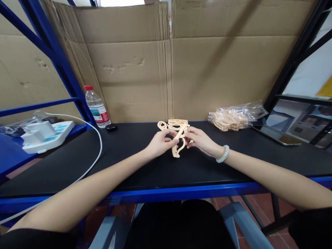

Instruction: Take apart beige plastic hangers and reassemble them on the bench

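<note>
Between my two hands is a pale wooden assembly (174,150) made of flat cut pieces, with a long straight strip and a curved piece. My left hand (163,142) pinches it from the left with thumb and fingers. From the right, my right hand (201,140) grips its upper right part, fingertips closed around the wood. Just behind the hands, more flat wooden pieces (177,121) lie on the black tabletop, among them a rounded piece (162,125) with cut-out holes. My fingers hide part of the assembly.
A clear plastic bag (229,117) of wooden pieces lies back right, beside a tablet (276,135). Back left stand a water bottle (97,107) and a small black object (111,127). A power strip (49,136) with a white cable (100,145) is at left. Cardboard (129,76) walls the back.
</note>
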A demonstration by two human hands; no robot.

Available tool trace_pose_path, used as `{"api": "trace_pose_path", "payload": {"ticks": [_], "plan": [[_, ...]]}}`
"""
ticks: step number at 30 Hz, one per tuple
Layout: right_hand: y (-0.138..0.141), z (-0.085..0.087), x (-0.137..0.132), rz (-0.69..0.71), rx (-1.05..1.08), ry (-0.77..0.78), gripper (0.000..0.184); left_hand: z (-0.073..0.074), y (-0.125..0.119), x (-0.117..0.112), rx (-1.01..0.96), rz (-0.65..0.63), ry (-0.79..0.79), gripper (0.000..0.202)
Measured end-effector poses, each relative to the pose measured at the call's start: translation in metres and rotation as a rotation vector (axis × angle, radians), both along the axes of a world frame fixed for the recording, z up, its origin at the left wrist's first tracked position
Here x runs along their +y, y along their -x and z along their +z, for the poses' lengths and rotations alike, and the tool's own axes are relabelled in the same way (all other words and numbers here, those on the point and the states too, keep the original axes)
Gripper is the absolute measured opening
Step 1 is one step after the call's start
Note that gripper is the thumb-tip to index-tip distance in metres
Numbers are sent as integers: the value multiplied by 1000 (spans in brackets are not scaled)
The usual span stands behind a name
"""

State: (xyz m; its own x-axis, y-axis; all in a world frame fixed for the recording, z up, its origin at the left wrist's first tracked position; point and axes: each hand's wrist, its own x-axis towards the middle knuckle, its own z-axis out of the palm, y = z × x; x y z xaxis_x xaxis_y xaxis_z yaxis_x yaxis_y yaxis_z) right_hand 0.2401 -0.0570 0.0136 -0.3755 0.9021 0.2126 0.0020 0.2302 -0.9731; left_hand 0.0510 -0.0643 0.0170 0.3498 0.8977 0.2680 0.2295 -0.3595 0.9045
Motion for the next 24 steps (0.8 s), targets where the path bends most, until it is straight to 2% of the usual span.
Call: {"api": "trace_pose_path", "payload": {"ticks": [4,8,10,14,19,22,24], "plan": [[3,-2,-4,-8,-54,-26,29,-1,0,2,-176,36,-6,28],[3,-2,-7,124,-222,-49,28,-3,-3,1,-236,-24,-38,30],[3,-1,-8,148,-237,-65,24,-4,-5,0,-243,-31,-36,28],[4,0,-10,105,-200,-39,18,-3,-7,-3,-249,23,-41,27],[3,1,-8,34,-120,83,17,-1,-4,-1,-337,134,-57,27],[-2,3,-3,-48,31,58,15,1,0,3,-362,187,-68,28],[-5,5,0,-97,145,-1,17,3,2,4,-334,179,-54,27]]}}
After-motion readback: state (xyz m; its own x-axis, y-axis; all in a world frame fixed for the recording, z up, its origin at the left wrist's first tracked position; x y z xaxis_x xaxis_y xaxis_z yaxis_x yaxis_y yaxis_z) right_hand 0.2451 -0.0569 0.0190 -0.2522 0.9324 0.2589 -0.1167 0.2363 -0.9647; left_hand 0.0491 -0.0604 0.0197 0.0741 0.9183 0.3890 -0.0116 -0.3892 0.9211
